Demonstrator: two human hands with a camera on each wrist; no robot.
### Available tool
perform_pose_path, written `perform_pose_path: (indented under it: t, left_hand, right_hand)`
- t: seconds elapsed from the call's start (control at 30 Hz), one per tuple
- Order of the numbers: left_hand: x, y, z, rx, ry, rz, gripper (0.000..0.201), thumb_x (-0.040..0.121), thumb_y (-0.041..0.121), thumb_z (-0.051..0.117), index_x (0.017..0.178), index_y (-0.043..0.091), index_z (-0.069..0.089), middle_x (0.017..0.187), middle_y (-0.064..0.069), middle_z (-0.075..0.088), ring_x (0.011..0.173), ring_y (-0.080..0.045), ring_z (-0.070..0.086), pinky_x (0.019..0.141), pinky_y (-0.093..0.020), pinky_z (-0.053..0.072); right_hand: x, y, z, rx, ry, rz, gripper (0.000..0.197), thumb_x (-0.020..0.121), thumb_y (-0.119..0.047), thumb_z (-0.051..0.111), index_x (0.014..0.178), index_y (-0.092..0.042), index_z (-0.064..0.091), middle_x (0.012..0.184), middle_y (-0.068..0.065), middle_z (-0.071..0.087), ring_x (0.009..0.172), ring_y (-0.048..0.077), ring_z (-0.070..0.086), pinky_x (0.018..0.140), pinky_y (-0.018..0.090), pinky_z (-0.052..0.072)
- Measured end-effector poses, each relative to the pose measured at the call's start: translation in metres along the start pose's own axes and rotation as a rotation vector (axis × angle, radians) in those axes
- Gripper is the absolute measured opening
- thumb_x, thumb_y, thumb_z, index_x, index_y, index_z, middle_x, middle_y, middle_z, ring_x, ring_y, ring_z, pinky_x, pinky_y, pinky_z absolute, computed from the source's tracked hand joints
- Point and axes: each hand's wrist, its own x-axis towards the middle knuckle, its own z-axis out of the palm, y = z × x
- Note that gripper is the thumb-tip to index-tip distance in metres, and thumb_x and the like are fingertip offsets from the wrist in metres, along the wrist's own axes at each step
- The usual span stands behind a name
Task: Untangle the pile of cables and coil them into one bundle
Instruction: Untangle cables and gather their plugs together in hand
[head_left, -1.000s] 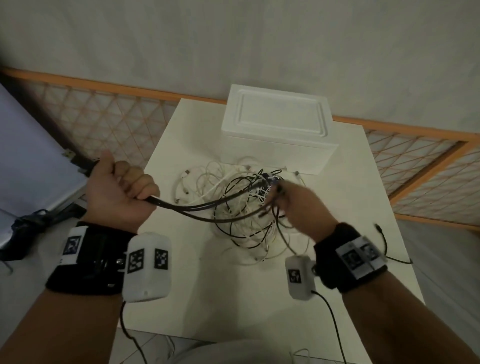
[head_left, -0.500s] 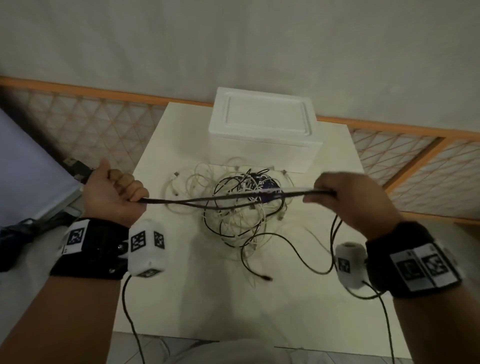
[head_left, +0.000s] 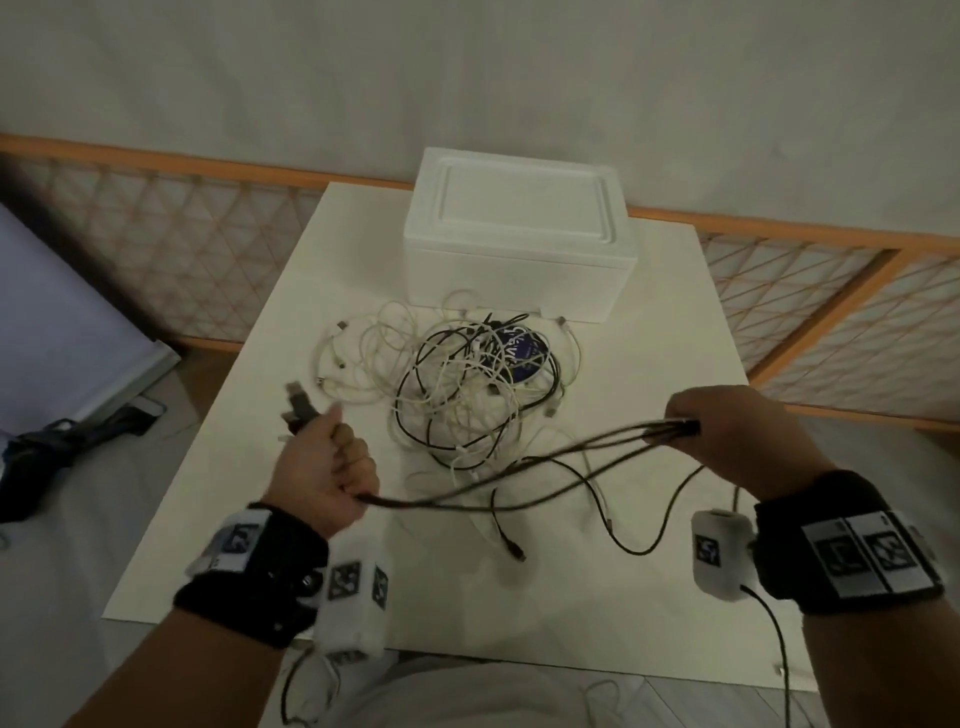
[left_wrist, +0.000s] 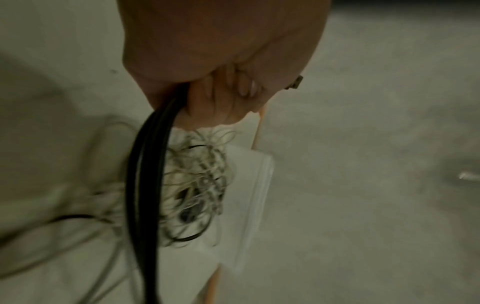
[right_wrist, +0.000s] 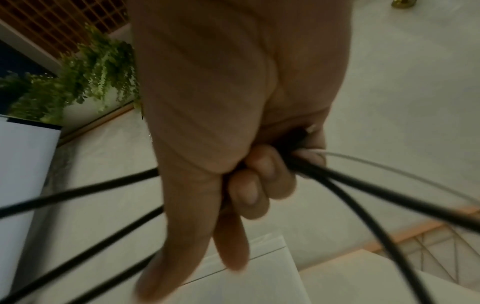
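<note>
Head view: you hold a few black cables (head_left: 519, 475) pulled out of the pile (head_left: 467, 384), stretched between both hands.

The strands now sag in a slack arc above the table (head_left: 249, 467); half a second ago they ran taut over the tangle, and your left hand (head_left: 324, 467) has since come in toward the right. Your left fist is closed around one end, a plug (head_left: 297, 402) sticking out past the thumb. Your right hand (head_left: 737, 436) pinches the other end, fingers curled round it, loose tails dropping to the table. The rest still lies knotted before the white foam box (head_left: 514, 234). I judge you are about to start the first coil; most cables remain unsorted.
</note>
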Motion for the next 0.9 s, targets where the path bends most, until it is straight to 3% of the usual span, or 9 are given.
perform_pose_path:
  t: [0.07,0.17,0.23,0.3,0.4,0.5,0.57,0.7,0.9]
  left_hand:
    - [0.003,-0.03,-0.006,0.064,0.009,-0.085,0.065,0.098,0.04,0.044,0.038,0.02,0.031,0.035,0.005,0.019,0.024,-0.009,0.017,0.039,-0.013,0.008]
    - [0.006,-0.06,-0.019,0.138,0.041,-0.202,0.059,0.097,0.035,0.049,0.042,0.02,0.031,0.038,0.004,0.022,0.025,-0.009,0.017,0.036,-0.012,0.012]
    - [0.008,-0.067,-0.024,0.166,0.052,-0.219,0.053,0.096,0.034,0.051,0.049,0.02,0.03,0.04,0.004,0.024,0.026,-0.009,0.017,0.035,-0.013,0.013]
    - [0.013,-0.068,-0.025,0.171,0.055,-0.197,0.052,0.096,0.032,0.053,0.05,0.02,0.031,0.041,0.003,0.026,0.027,-0.009,0.018,0.035,-0.013,0.014]
    - [0.019,-0.065,-0.018,0.172,0.057,-0.178,0.051,0.097,0.031,0.051,0.05,0.017,0.035,0.042,0.002,0.033,0.026,-0.009,0.019,0.035,-0.014,0.015]
    - [0.022,-0.065,-0.008,0.217,0.061,-0.17,0.041,0.097,0.032,0.051,0.061,0.012,0.047,0.053,-0.002,0.053,0.027,-0.007,0.02,0.034,-0.014,0.017]
    - [0.022,-0.064,0.0,0.261,0.071,-0.165,0.038,0.096,0.033,0.052,0.069,0.007,0.058,0.068,-0.008,0.067,0.028,-0.006,0.021,0.033,-0.013,0.019]
    - [0.022,-0.048,0.013,0.308,-0.013,-0.119,0.031,0.097,0.032,0.052,0.084,0.006,0.065,0.091,-0.01,0.072,0.029,-0.004,0.021,0.032,-0.014,0.02]
    - [0.031,-0.006,0.035,0.068,-0.137,-0.059,0.02,0.099,0.021,0.044,0.09,0.009,0.058,0.071,0.0,0.057,0.027,-0.002,0.023,0.03,-0.013,0.022]
  right_hand:
    - [0.002,0.004,-0.005,0.014,-0.197,0.086,0.037,0.062,-0.057,0.077,0.073,-0.027,0.059,0.068,-0.011,0.053,0.074,0.014,0.055,0.061,0.026,0.039]
    - [0.003,-0.004,0.007,0.058,-0.724,0.163,0.064,0.053,-0.058,0.083,0.108,-0.037,0.058,0.091,-0.019,0.051,0.093,0.005,0.052,0.079,0.021,0.04]
    - [0.006,-0.015,0.015,0.202,-0.837,0.142,0.077,0.053,-0.053,0.085,0.121,-0.042,0.052,0.104,-0.021,0.052,0.104,0.004,0.052,0.079,0.016,0.041]
    - [0.014,-0.033,0.019,0.345,-0.683,0.072,0.071,0.055,-0.058,0.081,0.119,-0.042,0.054,0.11,-0.02,0.056,0.103,0.0,0.053,0.075,0.012,0.041]
    - [0.031,-0.086,0.031,0.33,-0.417,-0.023,0.052,0.068,-0.071,0.061,0.088,-0.023,0.065,0.087,-0.009,0.064,0.079,0.001,0.057,0.069,0.018,0.044]
    - [0.038,-0.145,0.064,0.163,-0.54,-0.156,0.073,0.075,-0.078,0.044,0.088,-0.009,0.064,0.084,0.006,0.064,0.078,0.021,0.06,0.071,0.036,0.049]
    - [0.043,-0.163,0.082,0.032,-0.633,-0.213,0.061,0.086,-0.064,0.047,0.094,-0.006,0.061,0.088,0.007,0.061,0.086,0.024,0.059,0.073,0.035,0.048]
    - [0.056,-0.165,0.078,-0.022,-0.495,-0.283,0.021,0.096,-0.027,0.04,0.091,-0.011,0.054,0.096,0.01,0.061,0.092,0.028,0.059,0.069,0.032,0.04]
    - [0.065,-0.156,0.051,0.207,-0.369,-0.338,0.018,0.099,-0.031,0.04,0.088,-0.02,0.049,0.085,0.004,0.061,0.082,0.023,0.057,0.073,0.035,0.045]
